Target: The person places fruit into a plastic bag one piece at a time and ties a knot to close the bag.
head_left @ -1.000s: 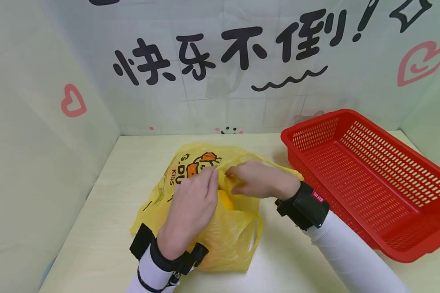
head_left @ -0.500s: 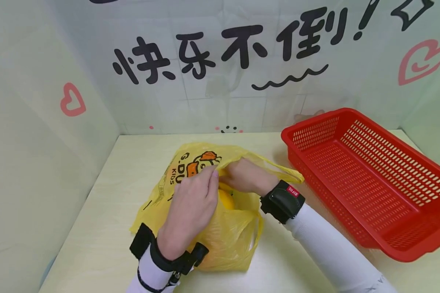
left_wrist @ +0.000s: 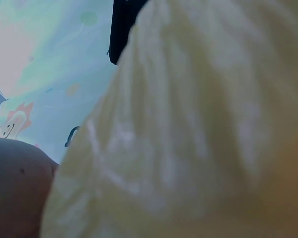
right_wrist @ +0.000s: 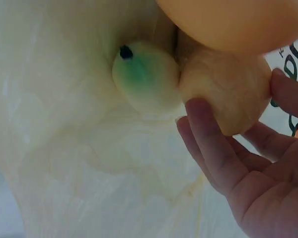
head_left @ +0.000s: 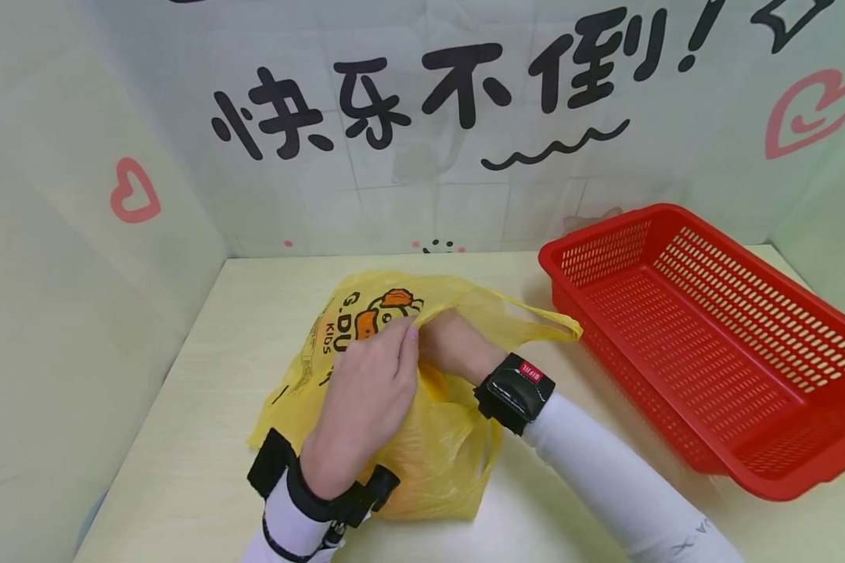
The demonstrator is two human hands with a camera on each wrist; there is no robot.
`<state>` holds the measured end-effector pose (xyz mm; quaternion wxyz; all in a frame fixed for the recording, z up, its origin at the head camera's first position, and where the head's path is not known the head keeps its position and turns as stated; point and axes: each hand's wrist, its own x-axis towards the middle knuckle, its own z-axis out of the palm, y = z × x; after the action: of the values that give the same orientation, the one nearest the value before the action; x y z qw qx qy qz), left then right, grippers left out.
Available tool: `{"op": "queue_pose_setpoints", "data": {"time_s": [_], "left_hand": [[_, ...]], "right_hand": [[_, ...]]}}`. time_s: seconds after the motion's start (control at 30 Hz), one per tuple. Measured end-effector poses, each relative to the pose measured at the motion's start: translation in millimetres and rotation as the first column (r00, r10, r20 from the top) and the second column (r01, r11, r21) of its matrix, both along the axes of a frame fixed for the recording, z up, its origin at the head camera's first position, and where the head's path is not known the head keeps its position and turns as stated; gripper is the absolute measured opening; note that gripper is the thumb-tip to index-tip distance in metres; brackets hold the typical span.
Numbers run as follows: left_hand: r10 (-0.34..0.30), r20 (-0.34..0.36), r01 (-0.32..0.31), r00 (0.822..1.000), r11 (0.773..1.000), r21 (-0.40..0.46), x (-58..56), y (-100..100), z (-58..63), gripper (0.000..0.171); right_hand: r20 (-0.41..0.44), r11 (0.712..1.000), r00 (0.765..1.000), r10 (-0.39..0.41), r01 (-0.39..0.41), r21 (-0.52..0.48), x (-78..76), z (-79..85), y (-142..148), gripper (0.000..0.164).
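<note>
A yellow plastic bag (head_left: 451, 461) with a printed cartoon duck lies on the table, bulging with things inside. My left hand (head_left: 366, 399) pinches the edge of its opening and holds it up. My right hand (head_left: 454, 344) reaches into the opening, its fingers hidden by the bag in the head view. In the right wrist view, the right fingers and thumb close round a round, tan, fruit-like thing (right_wrist: 226, 91). Beside it lies a pale rounded fruit (right_wrist: 146, 79) with a green patch and dark stem tip. A larger orange round thing (right_wrist: 238, 20) hangs over both.
A red perforated plastic basket (head_left: 697, 375) stands on the right of the pale table (head_left: 190, 438), close to the bag's handle. A printed white sheet (head_left: 422, 211) closes off the back and sides.
My right hand has moved left and deeper into the bag, and its fingers have gone out of sight in the head view. The left hand keeps its hold on the bag's edge.
</note>
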<state>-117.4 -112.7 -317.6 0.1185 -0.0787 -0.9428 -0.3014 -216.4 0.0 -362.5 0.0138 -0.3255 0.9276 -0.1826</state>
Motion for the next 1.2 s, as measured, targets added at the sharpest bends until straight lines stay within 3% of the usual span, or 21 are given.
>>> {"op": "queue_pose_setpoints", "data": {"time_s": [0.1,0.3,0.47,0.67,0.8,0.93,1.07,1.13,1.2], "left_hand": [[-0.002,0.017,0.002,1.000,1.000,0.011,0.2,0.0,-0.1,0.031],[-0.007,0.030,0.006,1.000,1.000,0.023,0.2,0.3,-0.4,0.031],[-0.009,0.019,0.009,1.000,1.000,0.008,-0.2,0.5,-0.8,0.029],[-0.002,0.021,0.002,1.000,1.000,0.002,0.1,0.2,-1.2,0.030],[0.000,0.036,0.000,0.999,1.000,0.004,0.6,-0.4,-1.6,0.030],[0.001,0.039,-0.001,0.999,1.000,0.000,0.9,-0.8,-2.0,0.030],[-0.006,0.050,0.006,0.999,1.000,0.005,0.8,-1.0,-2.2,0.030],[-0.011,0.046,0.010,0.999,1.000,0.008,0.2,-0.9,-2.1,0.031],[-0.013,0.037,0.013,0.999,1.000,0.007,-0.4,-0.3,-1.6,0.031]], "right_hand": [[-0.011,0.994,0.999,-0.053,0.054,0.091,1.0,0.2,-2.5,0.025],[0.109,0.971,0.967,-0.231,0.223,0.082,0.2,-5.1,-5.2,0.027],[0.086,0.954,0.952,-0.295,0.288,0.086,2.5,-13.8,-6.6,0.026],[-0.045,0.974,0.979,-0.197,0.201,0.103,6.4,-21.2,-3.3,0.028],[-0.101,0.994,0.995,-0.024,0.034,0.101,6.2,-23.2,5.6,0.032],[-0.099,0.990,0.986,0.131,-0.126,0.058,6.3,-18.2,19.2,0.029],[0.011,0.992,0.992,0.124,-0.124,0.027,11.3,7.1,40.9,0.025],[0.078,0.998,0.995,0.064,-0.065,0.013,15.0,27.2,58.7,0.023],[0.086,1.000,0.996,-0.005,0.005,0.000,17.1,47.2,79.0,0.018]]}}
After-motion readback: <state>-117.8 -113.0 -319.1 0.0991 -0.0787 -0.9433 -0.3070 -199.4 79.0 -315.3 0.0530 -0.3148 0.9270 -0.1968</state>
